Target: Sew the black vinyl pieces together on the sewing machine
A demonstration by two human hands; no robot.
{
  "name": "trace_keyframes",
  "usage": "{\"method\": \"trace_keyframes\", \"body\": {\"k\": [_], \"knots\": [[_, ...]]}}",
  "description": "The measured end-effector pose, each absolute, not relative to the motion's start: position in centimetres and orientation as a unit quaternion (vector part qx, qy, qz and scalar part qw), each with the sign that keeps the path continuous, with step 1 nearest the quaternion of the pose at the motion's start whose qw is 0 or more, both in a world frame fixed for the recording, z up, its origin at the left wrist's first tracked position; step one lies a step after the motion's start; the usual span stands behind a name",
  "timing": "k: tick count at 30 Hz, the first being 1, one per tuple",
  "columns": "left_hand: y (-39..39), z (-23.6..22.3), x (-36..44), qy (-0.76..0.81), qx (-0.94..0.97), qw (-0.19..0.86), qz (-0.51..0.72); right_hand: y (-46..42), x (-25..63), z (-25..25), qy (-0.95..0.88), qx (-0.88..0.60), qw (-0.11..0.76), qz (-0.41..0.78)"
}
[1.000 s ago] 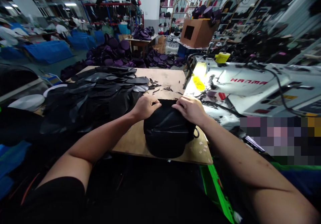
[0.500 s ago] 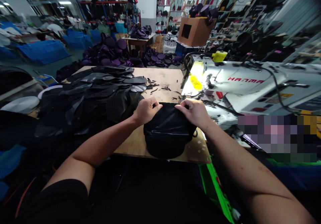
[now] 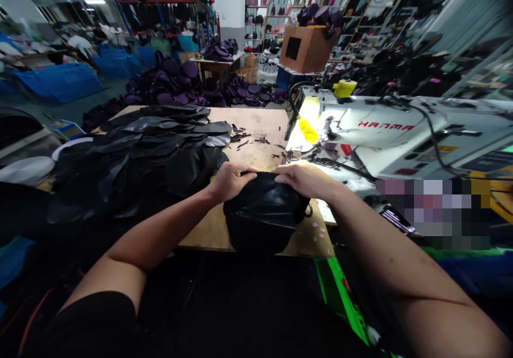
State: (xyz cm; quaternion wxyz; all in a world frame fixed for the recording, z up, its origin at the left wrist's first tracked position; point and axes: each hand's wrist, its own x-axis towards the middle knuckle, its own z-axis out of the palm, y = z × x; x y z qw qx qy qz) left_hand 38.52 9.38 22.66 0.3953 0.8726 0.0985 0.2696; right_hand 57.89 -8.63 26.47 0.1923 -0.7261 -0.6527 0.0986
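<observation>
A black shiny bag (image 3: 262, 219) sits at the near edge of the wooden table (image 3: 260, 128). My left hand (image 3: 230, 180) is closed on the bag's top left edge. My right hand (image 3: 306, 179) grips its top right edge, fingers curled over the rim. A small black ring (image 3: 308, 210) hangs at the bag's right side.
A heap of black cut material pieces (image 3: 140, 155) covers the table's left half. A white sewing machine (image 3: 385, 131) with a lit lamp stands to the right. Scraps (image 3: 256, 141) lie behind the bag. Purple bags (image 3: 176, 83), a cardboard box (image 3: 306, 48) and shelves fill the background.
Both hands have pulled the bag's top edge slightly toward me and lower, and the bag has bunched up. The view has shifted a little.
</observation>
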Motion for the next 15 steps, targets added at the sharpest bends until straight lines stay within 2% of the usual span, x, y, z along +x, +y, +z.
{"method": "trace_keyframes", "body": {"k": [3,6,8,10,15], "knots": [[12.3,26.8,39.2,0.043,0.910,0.354,0.214,-7.6,55.6,26.5,-0.651,-0.713,0.243,0.094],[15.5,31.2,42.5,-0.029,0.950,0.280,0.136,-6.3,52.7,24.5,-0.553,-0.727,0.403,0.059],[16.7,32.2,46.0,-0.041,0.957,0.263,0.117,-5.6,51.6,22.3,-0.467,-0.742,0.478,0.048],[16.6,31.0,49.6,-0.062,0.963,0.254,0.056,-5.6,51.8,20.1,-0.412,-0.766,0.489,0.061],[14.6,24.9,54.7,-0.142,0.960,0.231,-0.070,-7.6,54.9,16.8,-0.389,-0.811,0.426,0.098]]}}
